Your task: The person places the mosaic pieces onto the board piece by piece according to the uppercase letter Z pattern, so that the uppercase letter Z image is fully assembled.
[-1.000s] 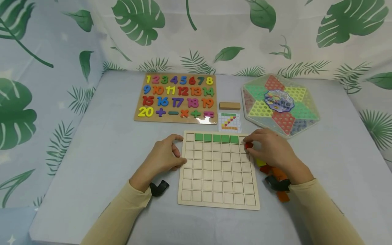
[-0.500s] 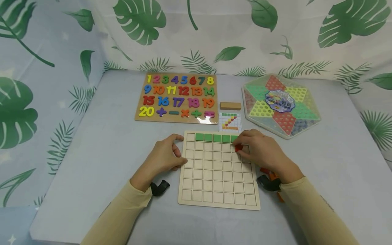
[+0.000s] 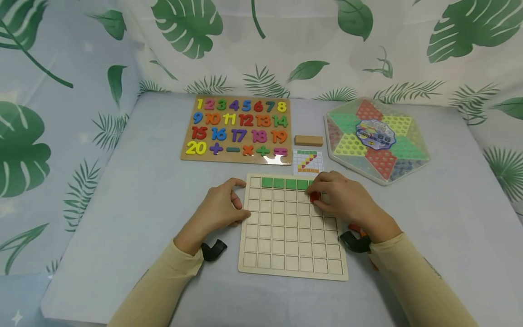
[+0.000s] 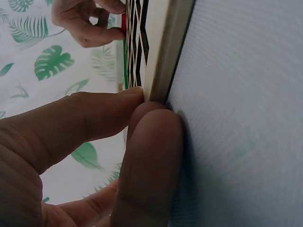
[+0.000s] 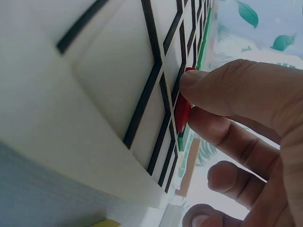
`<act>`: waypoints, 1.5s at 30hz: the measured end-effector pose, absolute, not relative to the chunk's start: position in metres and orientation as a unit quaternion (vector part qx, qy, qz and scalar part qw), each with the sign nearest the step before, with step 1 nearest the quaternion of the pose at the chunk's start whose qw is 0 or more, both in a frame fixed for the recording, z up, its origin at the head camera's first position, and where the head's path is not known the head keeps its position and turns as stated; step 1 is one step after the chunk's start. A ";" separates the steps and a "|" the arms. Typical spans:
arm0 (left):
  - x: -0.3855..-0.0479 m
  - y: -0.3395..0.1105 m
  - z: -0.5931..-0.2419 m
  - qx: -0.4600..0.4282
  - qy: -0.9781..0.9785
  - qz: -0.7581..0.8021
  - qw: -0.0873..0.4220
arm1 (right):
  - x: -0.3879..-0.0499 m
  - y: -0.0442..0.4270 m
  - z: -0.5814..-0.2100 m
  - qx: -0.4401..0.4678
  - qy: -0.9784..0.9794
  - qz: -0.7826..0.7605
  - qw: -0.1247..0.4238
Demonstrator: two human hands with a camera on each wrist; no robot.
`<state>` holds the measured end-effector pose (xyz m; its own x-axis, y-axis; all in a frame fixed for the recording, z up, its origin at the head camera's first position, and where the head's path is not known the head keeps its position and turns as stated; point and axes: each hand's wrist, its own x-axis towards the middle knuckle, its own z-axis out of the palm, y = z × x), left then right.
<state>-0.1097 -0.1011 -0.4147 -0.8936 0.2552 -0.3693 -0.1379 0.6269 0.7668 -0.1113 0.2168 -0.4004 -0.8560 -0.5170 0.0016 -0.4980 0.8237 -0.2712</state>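
Observation:
A square wooden grid board [image 3: 286, 236] lies flat on the table, with several green square tiles [image 3: 279, 183] along its top row. My left hand [image 3: 218, 206] pinches the board's left edge; in the left wrist view the thumb lies on top and other fingertips press at the rim [image 4: 158, 56]. Over the second row, near the right side, my right hand [image 3: 343, 195] holds a red tile [image 3: 314, 196] between thumb and fingers. Seen from the right wrist, that red tile [image 5: 182, 113] is at the grid surface; whether it sits fully in a cell I cannot tell.
Behind the board lie a pattern card [image 3: 308, 162] and a small wooden block [image 3: 308, 141]. A number puzzle [image 3: 234, 159] stands back left, a hexagonal checkers board [image 3: 376, 141] back right. Loose red and orange tiles [image 3: 354, 228] are partly hidden under my right wrist.
My right hand has moved left from the board's right edge onto the second row, carrying the red tile and covering the rightmost green tile. My left hand has stayed in place.

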 end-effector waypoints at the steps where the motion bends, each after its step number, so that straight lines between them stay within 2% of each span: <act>1: -0.110 -0.101 -0.415 0.034 0.873 0.430 0.228 | -0.111 0.217 -0.400 -0.265 0.955 -0.132 0.038; 17: -0.108 -0.100 -0.414 0.031 0.871 0.431 0.233 | -0.107 0.220 -0.399 -0.248 0.956 -0.146 0.055; 35: -0.108 -0.099 -0.415 0.035 0.872 0.427 0.236 | -0.104 0.225 -0.400 -0.232 0.960 -0.150 0.049; 45: -0.110 -0.101 -0.415 0.032 0.875 0.422 0.236 | -0.091 0.260 -0.398 -0.183 0.971 -0.151 0.041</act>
<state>-0.1099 -0.1012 -0.4148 -0.8869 0.2551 -0.3851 -0.1427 0.6415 0.7537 -0.0913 0.2598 -0.3982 -0.9297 -0.3676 -0.0240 -0.3429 0.8874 -0.3082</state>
